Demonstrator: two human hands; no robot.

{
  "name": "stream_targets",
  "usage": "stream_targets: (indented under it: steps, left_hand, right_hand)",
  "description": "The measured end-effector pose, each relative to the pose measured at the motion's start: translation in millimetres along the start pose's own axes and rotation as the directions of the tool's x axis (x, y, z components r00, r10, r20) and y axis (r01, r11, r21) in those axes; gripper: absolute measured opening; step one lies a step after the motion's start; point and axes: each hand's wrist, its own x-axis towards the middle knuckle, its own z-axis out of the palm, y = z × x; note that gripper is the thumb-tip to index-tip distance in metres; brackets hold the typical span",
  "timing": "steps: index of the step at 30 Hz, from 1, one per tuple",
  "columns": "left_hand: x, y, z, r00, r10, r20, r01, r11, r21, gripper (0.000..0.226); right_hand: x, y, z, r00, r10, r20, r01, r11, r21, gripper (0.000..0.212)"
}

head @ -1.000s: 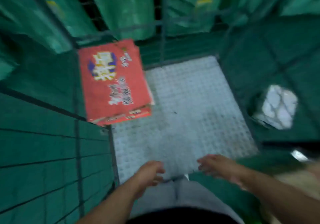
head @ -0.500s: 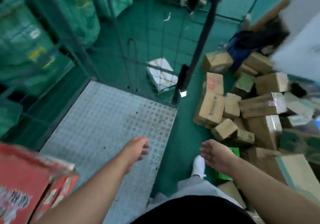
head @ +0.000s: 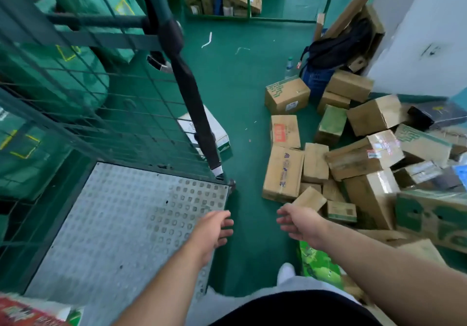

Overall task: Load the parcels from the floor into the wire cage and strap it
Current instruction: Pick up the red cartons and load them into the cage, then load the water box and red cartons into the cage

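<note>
While empty, left hand (head: 214, 232) over cage floor (head: 121, 214), right hand (head: 300, 224) near parcels (head: 283, 171).

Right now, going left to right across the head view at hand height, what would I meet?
The cage's metal floor plate → left hand → strip of green floor → right hand → heap of cardboard parcels.

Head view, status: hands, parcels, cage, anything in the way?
Left hand and right hand open, empty. Parcels heaped on the floor, right of the cage; one red box in it. Black strap hangs at its corner, nothing blocking.
</note>
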Motion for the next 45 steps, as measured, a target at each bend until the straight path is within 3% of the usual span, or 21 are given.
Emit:
stream_targets:
  steps: [5,10,12,17,22,26,32,39,45]
  left_hand:
    - [9.0,52.4,0.9,0.997,0.077,-0.008,-0.077,0.997,0.031,0.025]
    - [48.1,89.2,-16.1,1.0,-0.009,-0.015,0.009,1.0,0.009,0.024]
    - [64.8,102.5,-18.5,1.0,-0.024,-0.01,0.024,0.995,0.093,0.023]
    - [93.7,149.1,9.2,0.997,-0.027,0.068,0.009,0.97,0.242,0.021]
    - [110.3,183.6,43.9,0.987,0.001,0.163,-0.043,0.966,0.255,0.02]
    - [117.2,196.0,48.9,0.985,-0.01,0.173,-0.027,0.977,0.21,0.021]
    - [144.4,208.1,35.9,0.995,-0.051,0.081,0.04,0.991,0.128,0.023]
    - [174.9,254.5,43.8,0.998,-0.062,-0.022,0.061,0.997,-0.043,0.019]
    - [240.5,326.6,91.7,0.979,-0.184,-0.09,0.166,0.97,-0.179,0.021]
  right_hand:
    - [34.6,-49.9,-3.5,0.999,0.011,0.032,-0.011,1.0,-0.006,0.024]
    - [69.8,-97.6,14.8,1.0,0.004,0.013,-0.004,1.0,0.01,0.025]
    - [73.6,-113.6,18.6,1.0,-0.003,0.022,0.002,0.999,0.04,0.023]
    - [69.4,-144.7,2.5,1.0,-0.025,-0.013,0.026,0.998,0.064,0.027]
    - [68.9,-168.5,-20.9,0.997,0.014,-0.08,-0.009,0.998,0.069,0.024]
    - [74.1,-182.7,-27.7,0.993,0.018,-0.114,-0.013,0.999,0.043,0.023]
    - [100.6,-218.7,-16.5,0.999,-0.009,-0.038,0.012,0.997,0.08,0.021]
    - [150.3,-298.8,12.8,0.993,-0.054,0.104,0.064,0.993,-0.097,0.02]
    - [205.1,-380.8,-7.8,0.969,-0.044,0.243,0.106,0.962,-0.25,0.024]
